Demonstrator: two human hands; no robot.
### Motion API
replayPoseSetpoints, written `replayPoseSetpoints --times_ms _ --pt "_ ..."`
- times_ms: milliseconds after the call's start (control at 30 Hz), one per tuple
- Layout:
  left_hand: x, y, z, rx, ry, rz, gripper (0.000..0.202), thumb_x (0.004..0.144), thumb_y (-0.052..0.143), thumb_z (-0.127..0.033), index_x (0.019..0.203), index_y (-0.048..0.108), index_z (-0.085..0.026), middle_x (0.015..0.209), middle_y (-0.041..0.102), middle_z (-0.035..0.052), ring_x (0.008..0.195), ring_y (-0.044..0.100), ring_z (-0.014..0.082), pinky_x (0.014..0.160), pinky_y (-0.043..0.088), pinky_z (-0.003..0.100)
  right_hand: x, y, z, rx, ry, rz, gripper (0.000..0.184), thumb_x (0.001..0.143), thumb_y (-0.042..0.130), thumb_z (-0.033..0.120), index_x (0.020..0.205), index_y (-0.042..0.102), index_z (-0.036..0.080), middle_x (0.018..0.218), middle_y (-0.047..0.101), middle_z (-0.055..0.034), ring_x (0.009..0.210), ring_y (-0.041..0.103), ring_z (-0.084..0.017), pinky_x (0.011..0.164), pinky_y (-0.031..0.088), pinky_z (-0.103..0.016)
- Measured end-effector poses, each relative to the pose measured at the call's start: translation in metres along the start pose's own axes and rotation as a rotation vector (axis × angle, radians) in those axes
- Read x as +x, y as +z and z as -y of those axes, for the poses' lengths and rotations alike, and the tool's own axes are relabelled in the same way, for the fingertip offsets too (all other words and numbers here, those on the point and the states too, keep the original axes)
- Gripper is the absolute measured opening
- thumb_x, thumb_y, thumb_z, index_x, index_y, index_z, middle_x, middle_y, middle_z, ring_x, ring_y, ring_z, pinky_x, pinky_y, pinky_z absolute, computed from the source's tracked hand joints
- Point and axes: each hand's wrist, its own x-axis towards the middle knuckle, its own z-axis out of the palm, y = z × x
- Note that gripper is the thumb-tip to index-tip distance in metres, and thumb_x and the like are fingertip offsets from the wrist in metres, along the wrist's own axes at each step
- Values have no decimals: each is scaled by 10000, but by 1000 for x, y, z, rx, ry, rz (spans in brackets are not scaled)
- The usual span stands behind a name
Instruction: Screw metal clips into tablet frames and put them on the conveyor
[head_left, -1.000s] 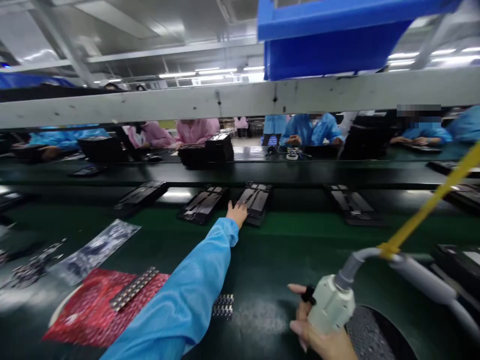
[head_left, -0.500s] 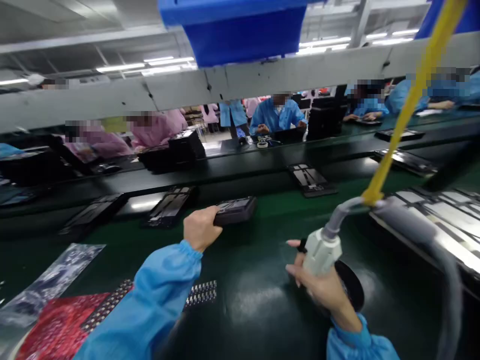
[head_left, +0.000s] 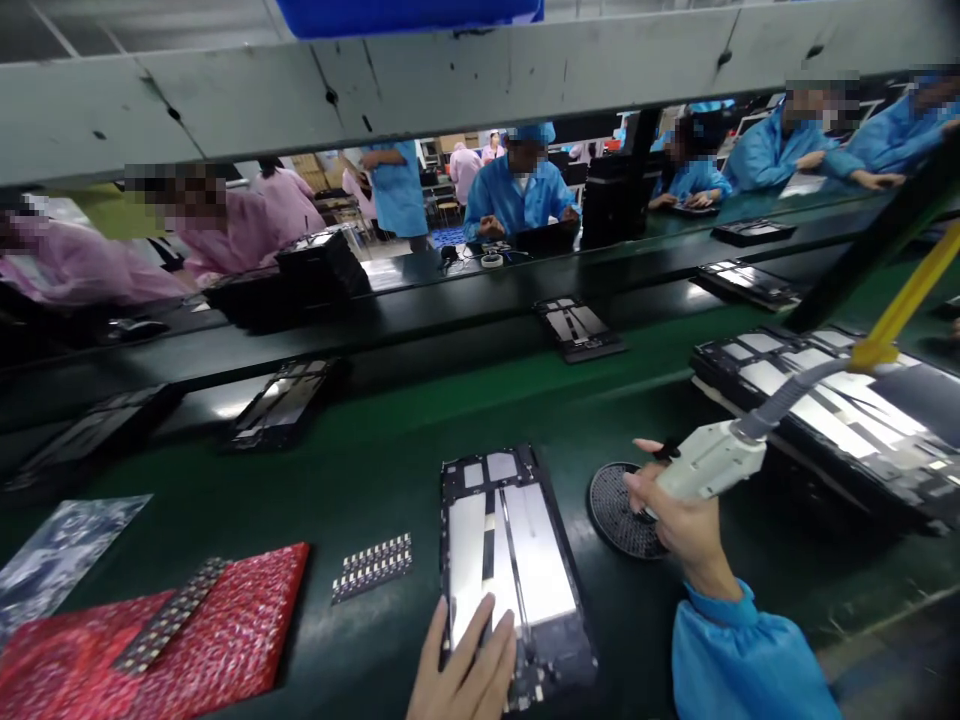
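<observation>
A black flat device panel with silvery inner plates lies on the green bench right in front of me. My left hand rests flat on its near edge, fingers stretched out. My right hand is closed around a white electric screwdriver with a grey cable and a yellow cord. The tool hangs over a round black dish just right of the panel.
A red bubble bag with a dark strip lies at the near left, a small strip of parts beside it. More panels sit at the right and along the black conveyor. People in blue and pink coats work across the line.
My left hand took a panel from the conveyor, drew it toward me and laid it flat on the bench. My right hand stayed on the screwdriver. The view tilted down.
</observation>
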Motion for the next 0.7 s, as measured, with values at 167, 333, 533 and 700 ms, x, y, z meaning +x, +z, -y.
replayPoseSetpoints --times_ms 167,333,533,700 --pt "6 12 -7 -87 76 97 312 948 545 -355 1128 651 -123 1166 712 77 1219 586 227 1211 77 505 -1 3 0 -34 5 35 338 776 726 249 1083 598 185 515 567 63 473 539 -143 627 495 -347" --pt "25 20 -5 -171 141 -31 313 957 529 -380 995 675 -106 1067 746 73 1142 640 244 1193 155 508 2 4 -3 -54 2 19 383 779 719 245 1123 566 181 501 562 80 459 532 -135 613 485 -328" --pt "30 4 6 -510 -147 -149 234 938 498 -91 1114 635 -161 872 766 50 819 727 138 861 577 248 4 6 -1 -86 -6 -16 295 756 716 263 1009 584 185 482 554 80 457 532 -140 660 498 -357" --pt "34 -16 19 -506 -477 -80 276 899 561 -115 1129 665 -226 976 753 42 878 714 165 808 580 230 5 11 4 -112 -33 -19 278 739 713 266 962 564 192 468 558 76 430 536 -149 626 514 -366"
